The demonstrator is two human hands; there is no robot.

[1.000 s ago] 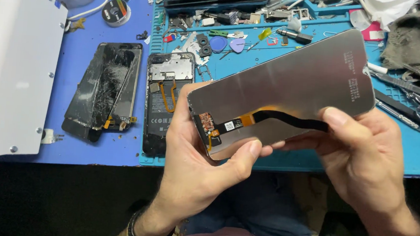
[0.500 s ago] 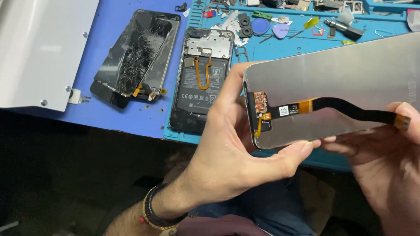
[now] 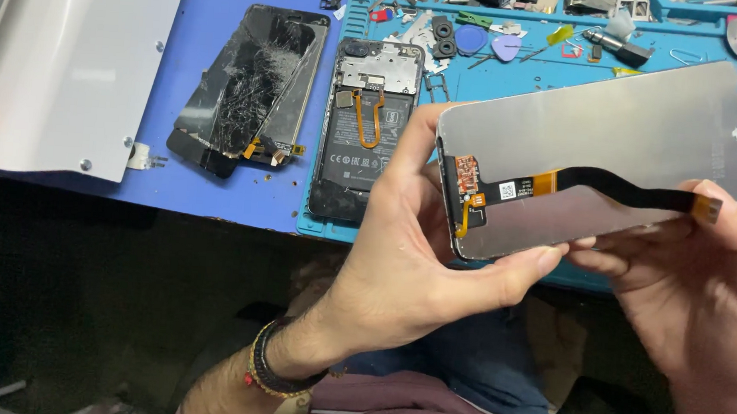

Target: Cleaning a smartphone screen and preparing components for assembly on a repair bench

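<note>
Your left hand (image 3: 416, 262) pinches the near-left corner of the grey rectangular replacement phone screen (image 3: 615, 138), held above the blue tabletop (image 3: 214, 196); your right hand (image 3: 692, 281) steadies its black flex cable (image 3: 620, 188)—grip edges only, fingers closed lightly.

We hold a replacement phone display panel (image 3: 615, 138) back side up above the blue work mat (image 3: 231, 197), its silver-grey metal backing tilted, the far end raised to the right. A black flex cable (image 3: 620, 192) runs along the back from an orange connector patch near the left end to a small orange tip at the right. The panel sits clear of the mat, gripped at its left end and lower right edge.
</note>
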